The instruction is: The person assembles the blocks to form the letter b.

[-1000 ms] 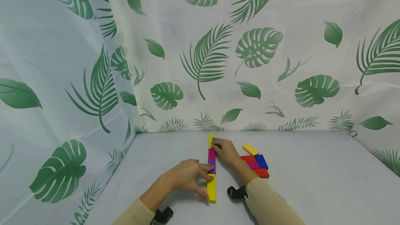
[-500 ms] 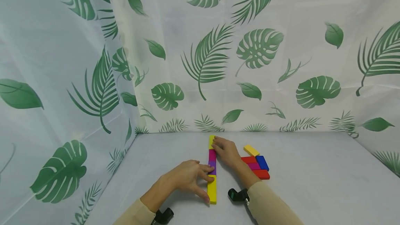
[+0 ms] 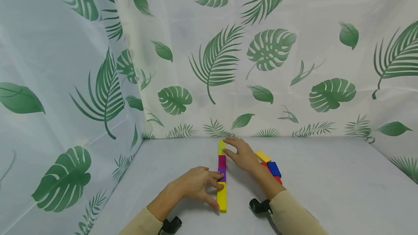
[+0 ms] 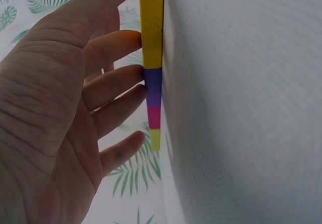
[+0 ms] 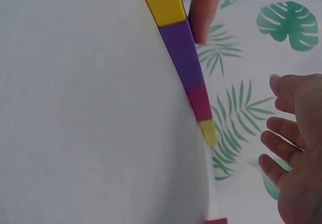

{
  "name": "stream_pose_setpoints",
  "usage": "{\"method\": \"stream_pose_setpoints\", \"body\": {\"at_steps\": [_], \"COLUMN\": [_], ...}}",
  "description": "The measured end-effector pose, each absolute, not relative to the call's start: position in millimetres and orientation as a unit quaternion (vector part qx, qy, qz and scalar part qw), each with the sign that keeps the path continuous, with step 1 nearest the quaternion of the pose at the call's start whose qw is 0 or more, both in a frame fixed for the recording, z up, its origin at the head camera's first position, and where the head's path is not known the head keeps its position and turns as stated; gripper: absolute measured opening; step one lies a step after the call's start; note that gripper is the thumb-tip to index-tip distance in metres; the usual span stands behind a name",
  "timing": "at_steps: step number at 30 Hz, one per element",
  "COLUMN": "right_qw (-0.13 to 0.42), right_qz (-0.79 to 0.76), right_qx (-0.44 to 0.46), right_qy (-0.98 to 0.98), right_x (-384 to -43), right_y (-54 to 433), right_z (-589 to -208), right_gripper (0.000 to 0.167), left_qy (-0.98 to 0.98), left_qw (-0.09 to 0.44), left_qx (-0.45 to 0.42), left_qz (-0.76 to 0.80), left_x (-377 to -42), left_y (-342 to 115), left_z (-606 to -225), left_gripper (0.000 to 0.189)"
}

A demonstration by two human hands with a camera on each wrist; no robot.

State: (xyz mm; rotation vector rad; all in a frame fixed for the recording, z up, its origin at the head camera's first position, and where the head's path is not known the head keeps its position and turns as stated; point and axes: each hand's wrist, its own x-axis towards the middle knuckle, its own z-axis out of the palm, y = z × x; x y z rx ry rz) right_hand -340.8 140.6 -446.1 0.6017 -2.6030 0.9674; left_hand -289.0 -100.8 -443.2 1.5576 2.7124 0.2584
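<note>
right hand has come off the far yellow block and shifted a little to the right, its forearm and black wrist camera with it. red blocks right of the row now more covered by that arm. left hand and row look unmoved.

right hand: released, grasping nothing; fingers loosely spread, just beside the far end of the row. right wrist view shows a gap between them and the blocks.

left hand: fingers extended and parted, not clenched. fingertips touch the purple block and the near yellow section; thumb tip at that section's left side, near end. little finger apart from the row in left wrist view.

row: one straight line, mid-bench, running near to far. order from near: yellow, purple, magenta block, yellow. ends touching. near yellow section longest; cannot tell if one piece or two.

right of row, near the right forearm: loose group, lying flat. orange-yellow block farthest, blue block next nearer, red block left of the blue, another red block nearer, both partly hidden.

bench pale grey. white sheet with green leaves behind and at both sides. beige sleeves on both arms.
</note>
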Motion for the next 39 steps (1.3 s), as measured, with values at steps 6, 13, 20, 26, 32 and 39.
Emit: {"method": "stream_pose_setpoints", "body": {"at_steps": [6,13,20,26,32,39], "right_qw": [0.149,0.129,0.112,0.079,0.037,-0.031], "right_qz": [0.319,0.314,0.303,0.309,0.313,0.332], "right_qx": [0.222,0.219,0.205,0.195,0.199,0.191], "right_qy": [-0.909,-0.915,-0.924,-0.927,-0.928,-0.923], "right_x": [-340,-335,-333,-334,-336,-334], "right_y": [156,172,186,197,211,224], "right_z": [-444,-438,-435,-430,-427,-421], "right_gripper": [0.048,0.051,0.054,0.056,0.053,0.048], "left_qy": [0.864,0.866,0.867,0.868,0.864,0.866], "left_qw": [0.004,0.007,0.01,0.018,0.012,0.02], "left_qx": [0.496,0.493,0.49,0.488,0.495,0.49], "left_qz": [0.084,0.087,0.086,0.089,0.091,0.095], "left_x": [-288,-287,-286,-286,-286,-286], "left_y": [-100,-100,-99,-99,-99,-99], "left_z": [-442,-441,-440,-440,-441,-440], "left_gripper": [0.071,0.071,0.072,0.072,0.072,0.072]}}
